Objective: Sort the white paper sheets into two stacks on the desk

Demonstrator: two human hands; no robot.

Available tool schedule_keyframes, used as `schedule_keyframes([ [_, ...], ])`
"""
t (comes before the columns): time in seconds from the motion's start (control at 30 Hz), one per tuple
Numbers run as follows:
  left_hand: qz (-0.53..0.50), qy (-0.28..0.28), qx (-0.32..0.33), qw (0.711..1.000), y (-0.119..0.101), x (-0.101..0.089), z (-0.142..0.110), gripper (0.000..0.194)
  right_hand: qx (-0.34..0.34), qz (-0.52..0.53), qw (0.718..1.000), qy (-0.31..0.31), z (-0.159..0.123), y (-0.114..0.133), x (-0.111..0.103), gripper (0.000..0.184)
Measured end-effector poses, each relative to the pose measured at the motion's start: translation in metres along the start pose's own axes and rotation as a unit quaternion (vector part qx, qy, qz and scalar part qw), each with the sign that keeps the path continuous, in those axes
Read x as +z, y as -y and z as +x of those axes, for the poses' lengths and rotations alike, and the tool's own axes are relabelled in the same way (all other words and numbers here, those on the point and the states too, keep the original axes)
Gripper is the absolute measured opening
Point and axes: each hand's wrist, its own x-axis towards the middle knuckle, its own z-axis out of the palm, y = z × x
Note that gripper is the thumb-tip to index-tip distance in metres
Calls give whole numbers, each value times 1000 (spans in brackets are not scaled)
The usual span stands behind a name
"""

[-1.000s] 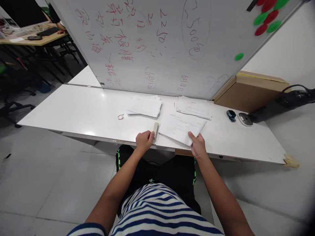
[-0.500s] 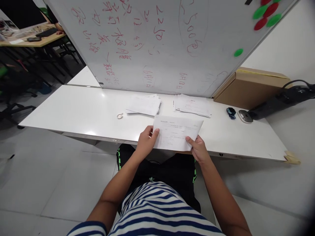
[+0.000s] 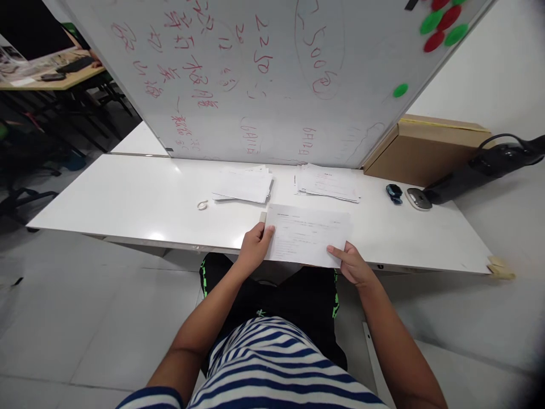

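A printed sheet of paper (image 3: 304, 234) lies over the front edge of the white table, facing up. My left hand (image 3: 255, 247) pinches its left edge, with the thumb on top. Just above those fingers a small pale block-like thing (image 3: 263, 217) sticks out; I cannot make out what it is. At the lower right corner my right hand (image 3: 355, 264) grips the sheet, one digit lying on its face and other fingers curled. Farther back are a left stack of papers (image 3: 243, 184) and a right stack of papers (image 3: 327, 182), both slightly fanned.
On the white table (image 3: 128, 193) lie a small ring-shaped thing (image 3: 202, 205), a dark watch (image 3: 394, 193) and a computer mouse (image 3: 419, 199). A whiteboard (image 3: 276, 108) with red writing stands behind. A cardboard box (image 3: 438, 150) and a black cylindrical object (image 3: 472, 176) are at the right.
The sheet has come down flatter towards the table. My right hand has shifted a little outward, its grip now at the corner. The view has moved slightly right.
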Motion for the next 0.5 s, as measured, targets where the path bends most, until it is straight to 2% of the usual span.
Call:
schedule_keyframes([
  [0.13,102,-28,78,991,6,-3,14,34,-85,-50,992,-85,39,21,-17,48],
  [0.27,253,-70,191,946,26,-5,28,29,-170,-95,965,-176,106,58,-52,37],
  [0.33,285,-54,220,932,39,-3,31,34,-172,-135,953,-210,142,77,-70,31],
  [0.4,285,-35,232,929,51,0,32,36,-142,-203,936,-251,174,92,-84,27],
  [0.5,262,-32,242,934,64,5,31,36,-132,-264,919,-264,207,102,-94,25],
])
